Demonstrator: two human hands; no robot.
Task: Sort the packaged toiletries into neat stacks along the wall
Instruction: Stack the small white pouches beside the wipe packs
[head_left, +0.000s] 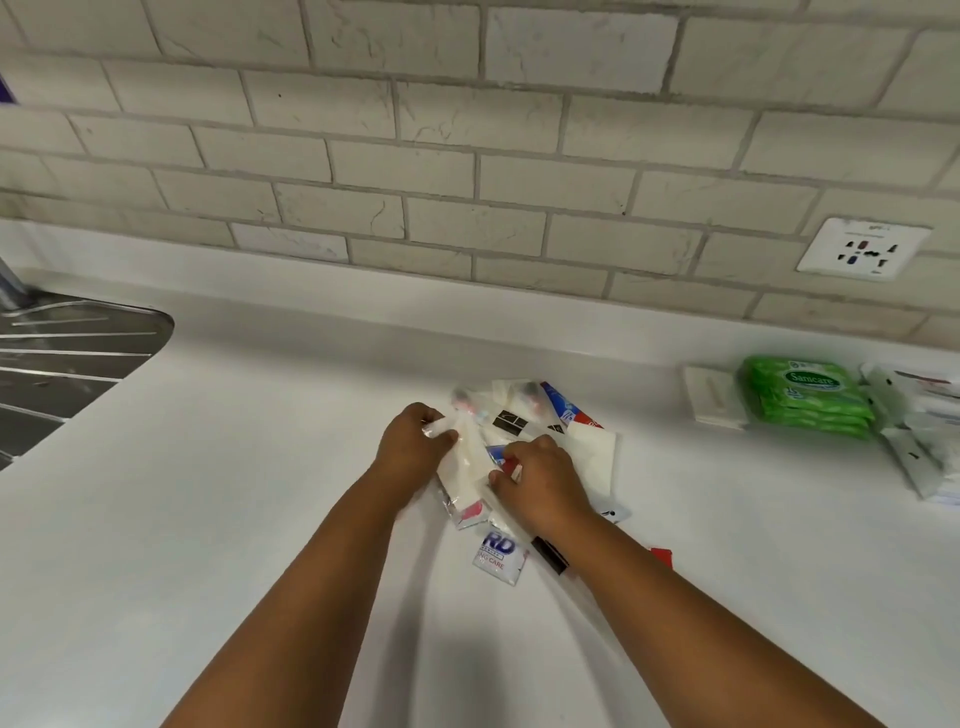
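A loose pile of packaged toiletries (587, 441) lies on the white counter (260, 493), mostly white sachets with black, blue and red print. My left hand (410, 449) grips a clear-wrapped white packet (465, 467) at the pile's left side. My right hand (540, 480) pinches packets in the middle of the pile. A white sachet with blue letters (496, 553) sticks out below my hands. To the right, by the wall, stands a stack of green wipes packs (805, 395), with a flat white box (714, 397) on its left and a stack of white packets (919, 431) on its right.
A metal sink drainboard (67, 358) is at the left edge. The tiled wall (467, 156) runs along the back, with a white socket plate (862, 249) at the right. Small dark and red items (660, 553) lie just right of my right forearm.
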